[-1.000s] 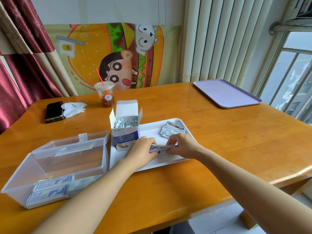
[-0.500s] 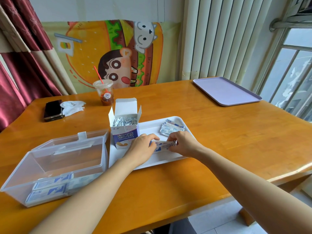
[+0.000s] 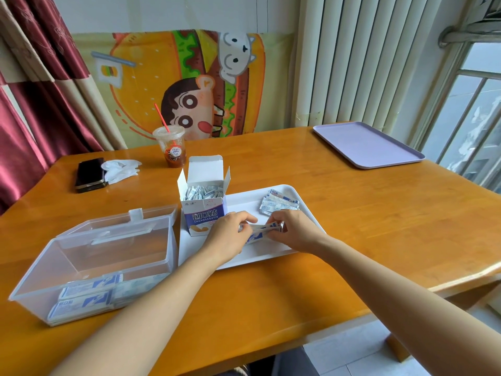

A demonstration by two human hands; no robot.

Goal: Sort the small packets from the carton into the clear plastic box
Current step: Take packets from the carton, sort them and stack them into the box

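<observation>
**First onlooker:** What has moved in the last second?

**Second onlooker:** Not much. The left grip (image 3: 230,234) and right grip (image 3: 294,232) have closed in a little on the stack of packets (image 3: 260,230) they share. Everything else on the worktop (image 3: 352,226) sits as it did.

**First onlooker:** So both are holding?

**Second onlooker:** Yes. Each pinches one end of the stack, just above the white tray (image 3: 244,202). The carton (image 3: 204,213) stands open beside the left grip, packed with more. A loose pile (image 3: 279,203) lies near the tray's far edge. The clear plastic box (image 3: 108,256) waits to the left with its lid back, and the sorted packets (image 3: 86,297) lie flat along its near wall.

**First onlooker:** How would you do this step well?

**Second onlooker:** I'd square the edges first, since the wrappers look slick and a loose stack may fan out. Then I'd keep a firm pinch on it, carry it left in one hand and lay it flat beside those already in the box.
</observation>
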